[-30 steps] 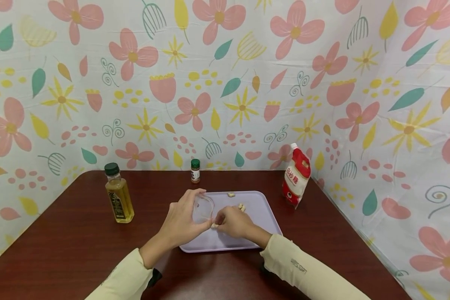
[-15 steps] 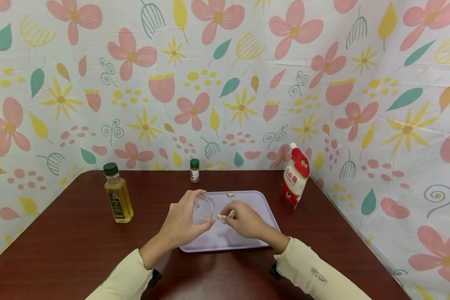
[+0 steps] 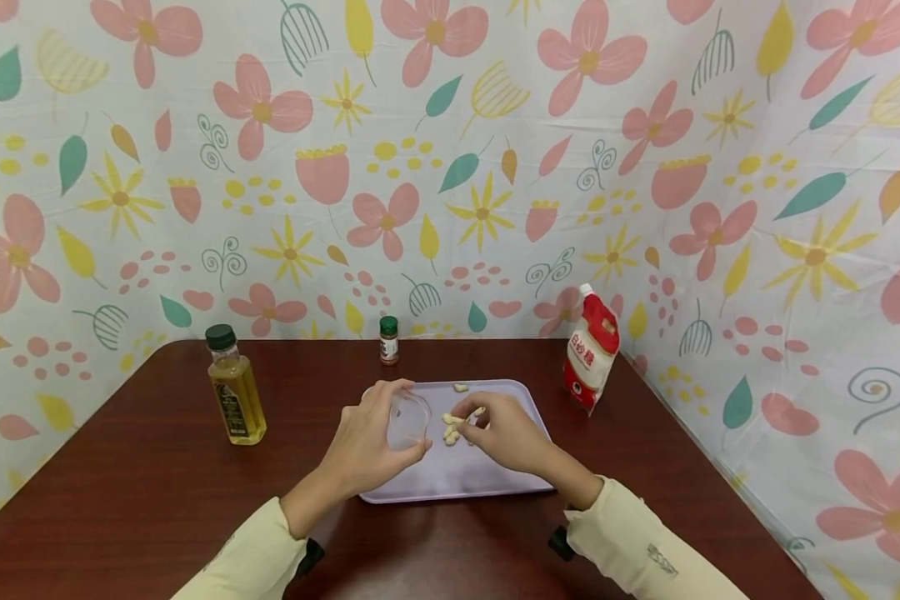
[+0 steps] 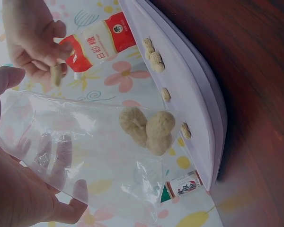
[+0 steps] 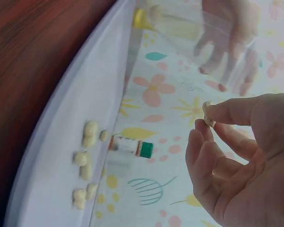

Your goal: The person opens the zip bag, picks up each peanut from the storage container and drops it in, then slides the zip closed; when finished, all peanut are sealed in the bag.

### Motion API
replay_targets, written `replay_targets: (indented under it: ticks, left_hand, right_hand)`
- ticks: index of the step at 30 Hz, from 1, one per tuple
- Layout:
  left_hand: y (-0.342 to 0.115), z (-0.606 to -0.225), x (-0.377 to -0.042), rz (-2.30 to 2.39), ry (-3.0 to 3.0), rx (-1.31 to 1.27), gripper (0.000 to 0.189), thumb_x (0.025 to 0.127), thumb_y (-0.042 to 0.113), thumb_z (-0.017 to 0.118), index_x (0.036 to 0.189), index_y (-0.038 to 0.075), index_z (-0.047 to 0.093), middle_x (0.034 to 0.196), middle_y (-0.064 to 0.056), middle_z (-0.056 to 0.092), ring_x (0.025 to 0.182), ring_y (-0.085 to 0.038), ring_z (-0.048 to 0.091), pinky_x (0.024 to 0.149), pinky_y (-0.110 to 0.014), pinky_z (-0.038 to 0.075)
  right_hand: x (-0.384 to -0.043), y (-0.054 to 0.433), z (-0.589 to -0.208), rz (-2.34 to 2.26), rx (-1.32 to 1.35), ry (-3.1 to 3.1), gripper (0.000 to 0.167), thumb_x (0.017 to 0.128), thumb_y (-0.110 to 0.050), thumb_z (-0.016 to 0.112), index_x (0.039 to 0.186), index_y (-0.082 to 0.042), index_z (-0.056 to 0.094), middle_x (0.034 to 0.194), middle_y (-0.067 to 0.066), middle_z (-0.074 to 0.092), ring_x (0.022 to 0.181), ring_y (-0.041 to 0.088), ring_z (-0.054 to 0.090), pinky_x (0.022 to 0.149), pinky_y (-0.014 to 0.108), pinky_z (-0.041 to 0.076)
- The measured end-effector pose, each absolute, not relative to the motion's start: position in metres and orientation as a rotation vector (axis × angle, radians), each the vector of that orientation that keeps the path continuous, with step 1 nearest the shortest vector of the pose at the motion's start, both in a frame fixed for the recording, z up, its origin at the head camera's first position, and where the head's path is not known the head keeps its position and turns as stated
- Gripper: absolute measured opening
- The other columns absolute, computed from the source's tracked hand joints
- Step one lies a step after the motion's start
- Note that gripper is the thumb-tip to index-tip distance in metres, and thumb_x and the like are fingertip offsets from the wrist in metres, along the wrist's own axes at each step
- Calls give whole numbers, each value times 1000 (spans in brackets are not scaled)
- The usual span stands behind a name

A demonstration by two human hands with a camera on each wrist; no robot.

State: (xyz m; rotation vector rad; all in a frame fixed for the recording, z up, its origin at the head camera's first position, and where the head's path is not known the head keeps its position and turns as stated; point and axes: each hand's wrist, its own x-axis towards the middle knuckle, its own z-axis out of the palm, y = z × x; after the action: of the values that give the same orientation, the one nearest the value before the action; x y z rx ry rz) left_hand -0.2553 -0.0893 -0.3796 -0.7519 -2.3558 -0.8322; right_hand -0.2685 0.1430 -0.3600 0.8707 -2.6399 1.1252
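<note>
My left hand (image 3: 363,442) holds a clear plastic bag (image 3: 407,421), thumb and fingers spread round its mouth. Inside the bag, two peanuts (image 4: 160,132) show at the bottom in the left wrist view. To the right of the bag, my right hand (image 3: 506,433) pinches a peanut (image 5: 208,113) between thumb and fingertips, above the tray. Several loose peanuts (image 3: 451,435) lie on the light purple tray (image 3: 450,483) just beneath those fingers. Another peanut (image 3: 461,387) is by the tray's far rim.
On the dark wooden table (image 3: 157,500), a bottle of yellow oil (image 3: 238,396) stands at left. A small green-capped spice jar (image 3: 389,342) is behind the tray, and a red and white sugar pouch (image 3: 592,350) at back right. A flowered cloth (image 3: 435,167) hangs behind.
My right hand has moved from beside the bag's mouth, rightward to the loose peanuts, and now pinches one. My left hand and the bag have stayed almost still.
</note>
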Motion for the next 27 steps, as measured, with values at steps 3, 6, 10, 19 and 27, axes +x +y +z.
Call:
replay_targets:
  ticks: [3,6,10,19,27]
  left_hand:
    - [-89,-380,-256,-831,-2355,-757,70,76,39,81,134,15,49,114,2,58,95,-11,54,75,-43,41]
    - [-89,-380,-256,-824,-2359,-757,70,77,40,81,134,15,49,114,0,59,94,-12,54,75,-44,41]
    - [-89,-381,-256,-825,-2365,-757,70,77,40,81,134,14,48,116,0,59,95,-13,55,76,-46,42]
    - [-88,-380,-255,-850,-2376,-759,70,78,39,81,134,13,48,117,2,59,94,-12,55,76,-45,40]
    - [-88,-379,-254,-858,-2364,-781,71,78,39,80,134,11,49,117,2,59,91,-12,55,73,-41,38]
  right_hand:
    - [-262,143,-354,1184,865,-2562,8,89,-3,71,96,-7,73,92,3,71,65,12,65,54,27,52]
    - [-257,141,-348,1194,848,-2502,9,88,-3,72,96,-7,73,95,4,72,64,11,65,51,27,51]
    - [-252,138,-342,1210,844,-2453,12,86,-3,74,97,-8,74,99,4,72,63,9,64,48,27,49]
    - [-243,127,-331,1240,840,-2439,9,86,-9,75,95,-12,74,98,0,71,65,9,65,49,29,50]
    - [-242,115,-325,1315,891,-2440,7,87,-11,75,93,-12,74,87,-2,71,62,13,65,47,27,46]
